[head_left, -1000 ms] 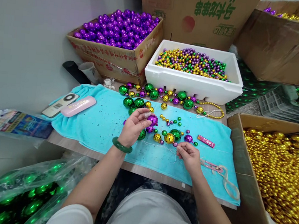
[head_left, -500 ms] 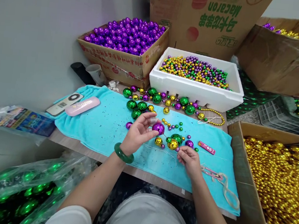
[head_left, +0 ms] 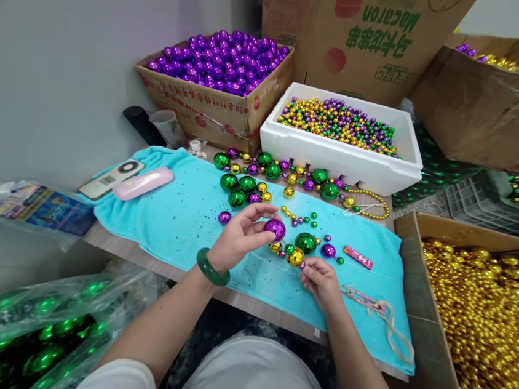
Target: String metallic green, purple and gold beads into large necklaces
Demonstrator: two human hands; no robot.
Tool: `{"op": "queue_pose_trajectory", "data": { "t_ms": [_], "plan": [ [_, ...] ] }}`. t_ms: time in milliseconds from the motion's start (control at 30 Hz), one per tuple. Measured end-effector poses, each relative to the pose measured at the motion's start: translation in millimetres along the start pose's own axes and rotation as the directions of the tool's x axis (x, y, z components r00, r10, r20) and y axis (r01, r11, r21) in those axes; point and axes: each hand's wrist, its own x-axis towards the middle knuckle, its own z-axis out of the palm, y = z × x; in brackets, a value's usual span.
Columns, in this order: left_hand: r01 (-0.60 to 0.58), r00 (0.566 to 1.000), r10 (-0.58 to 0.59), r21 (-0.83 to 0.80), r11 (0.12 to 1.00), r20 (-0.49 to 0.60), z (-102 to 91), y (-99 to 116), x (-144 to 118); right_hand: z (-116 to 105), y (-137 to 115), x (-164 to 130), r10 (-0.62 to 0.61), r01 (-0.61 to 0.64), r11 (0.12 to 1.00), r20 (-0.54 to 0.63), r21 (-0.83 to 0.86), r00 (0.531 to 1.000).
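Stringing looks partly done: one finished strand (head_left: 289,174) lies along the towel's (head_left: 178,217) far edge, above frame centre; a shorter run of beads sits at the hands, so more seems left to thread. Left hand (head_left: 236,241) fingers pinch a purple ball (head_left: 275,228) at their tips. Right hand (head_left: 324,283) fingers are closed, apparently on thin string just below a gold ball (head_left: 295,257), near centre frame.

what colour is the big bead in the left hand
Shiny purple. The left hand pinches the big bead at its fingertips, shown in the head view.
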Motion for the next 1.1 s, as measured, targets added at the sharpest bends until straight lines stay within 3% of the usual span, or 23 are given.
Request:
{"op": "queue_pose_trajectory", "data": {
  "t_ms": [100, 333, 433, 633, 833, 1033, 1100],
  "plan": [
    [0.077, 0.996, -0.08, -0.083, 0.994, -0.033, 3.2, -2, -1, 3, 4, -1, 0.031, -0.031, 0.999, 0.012, 0.03, 0.999],
    [0.115, 0.991, -0.126, -0.185, 0.976, -0.05, 7.7, -2, -2, 1, 3, 0, -0.015, 0.015, 1.0, -0.009, 0.007, 1.0],
    [0.069, 0.996, -0.075, -0.12, 0.99, -0.046, 7.6, -4, -2, -1, 1, 0, -0.035, 0.035, 0.999, -0.021, -0.025, 0.999],
    [-0.14, 0.988, 0.148, 0.173, 0.975, -0.033, 6.6, -5, 0, -12, 0, 0, -0.096, 0.091, 0.988, -0.04, -0.127, 0.995],
    [0.045, 0.999, -0.044, -0.03, 0.999, 0.024, 9.6, -10, -3, -9, 4, 1, -0.076, 0.073, 0.995, -0.039, -0.071, 0.996],
    [-0.103, 0.991, 0.111, 0.102, 0.989, -0.069, 9.8, -13, -4, -2, 7, -2, -0.004, 0.002, 0.999, -0.033, -0.047, 0.999],
    [-0.067, 0.997, 0.072, 0.124, 0.99, -0.036, 7.3, -12, -4, -4, 5, -1, -0.035, 0.032, 0.994, -0.023, -0.104, 0.999]
  ]
}}
